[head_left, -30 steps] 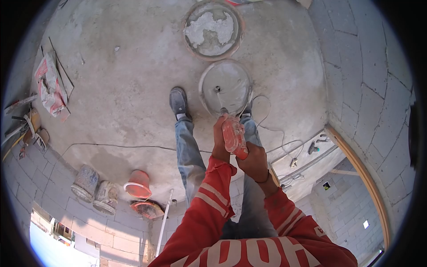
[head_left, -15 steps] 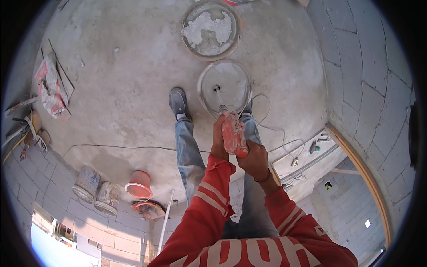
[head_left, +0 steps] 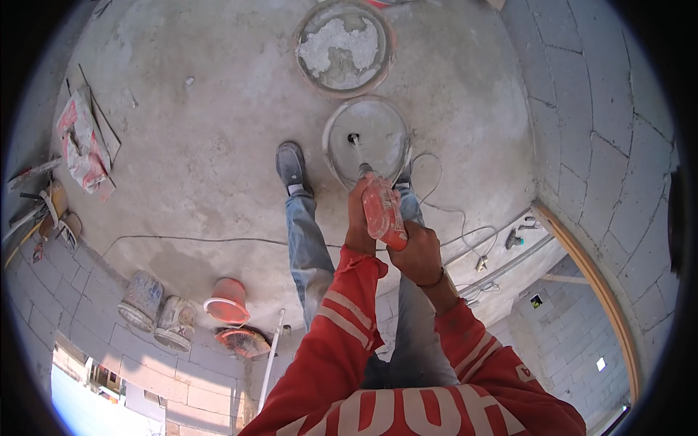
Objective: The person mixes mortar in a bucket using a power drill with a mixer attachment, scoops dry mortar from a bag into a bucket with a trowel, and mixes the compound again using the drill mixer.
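A red electric drill [head_left: 382, 209], smeared with pale dust, is held between my two hands above a round tub [head_left: 329, 138]. My left hand [head_left: 357, 221] is wrapped round the front of its body. At the rear grip, my right hand [head_left: 419, 256] closes round the drill. From the chuck a shaft [head_left: 358, 154] runs down into the grey wet mix [head_left: 382, 131] inside the tub, with a dark hollow where it enters. The shaft's lower end is hidden in the mix.
A second tub [head_left: 299, 54] with lumpy pale material stands beyond. My shoe [head_left: 291, 167] is left of the near tub. A cable [head_left: 218, 240] crosses the concrete floor. Dirty buckets [head_left: 142, 299], a red bucket [head_left: 227, 299] and a torn sack [head_left: 83, 142] lie leftward; a wooden frame [head_left: 592, 280] stands right.
The drill has shifted slightly, its rear end moving a little right and its shaft tip a little up and left. Both hands keep their hold.
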A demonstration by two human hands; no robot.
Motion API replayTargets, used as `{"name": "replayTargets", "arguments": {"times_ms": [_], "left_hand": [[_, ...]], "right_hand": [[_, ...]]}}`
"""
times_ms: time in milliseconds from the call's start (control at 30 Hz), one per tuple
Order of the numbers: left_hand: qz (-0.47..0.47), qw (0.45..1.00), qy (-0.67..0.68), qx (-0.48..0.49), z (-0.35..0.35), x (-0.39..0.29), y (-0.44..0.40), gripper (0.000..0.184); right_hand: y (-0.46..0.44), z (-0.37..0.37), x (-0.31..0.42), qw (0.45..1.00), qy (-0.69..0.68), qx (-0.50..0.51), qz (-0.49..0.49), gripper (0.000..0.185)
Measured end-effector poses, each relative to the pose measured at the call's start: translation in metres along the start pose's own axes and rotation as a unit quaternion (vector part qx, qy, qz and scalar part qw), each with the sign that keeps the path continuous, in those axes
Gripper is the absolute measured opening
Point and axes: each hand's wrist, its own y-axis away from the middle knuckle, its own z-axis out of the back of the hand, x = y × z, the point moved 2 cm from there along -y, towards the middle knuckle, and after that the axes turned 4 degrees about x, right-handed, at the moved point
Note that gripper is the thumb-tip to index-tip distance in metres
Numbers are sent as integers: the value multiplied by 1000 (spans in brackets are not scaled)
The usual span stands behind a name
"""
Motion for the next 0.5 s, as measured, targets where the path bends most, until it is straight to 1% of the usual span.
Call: {"name": "replayTargets", "arguments": {"times_ms": [67,133,267,433,500], "left_hand": [[30,999,10,-12,7,2,-9,27],[8,1000,4,-7,-2,3,-5,27],[-19,1000,13,-4,-15,7,-2,29],[33,999,-5,11,-9,13,0,32],[42,999,-7,2,-2,17,-1,32]], "right_hand": [[-2,0,-1,1000,12,-10,2,22],[-2,4,4,999,28,-16,-3,22],[-1,7,0,999,21,1,-27,21],[4,8,-8,998,12,19,-53,21],[7,8,-10,999,-10,22,-42,22]]}}
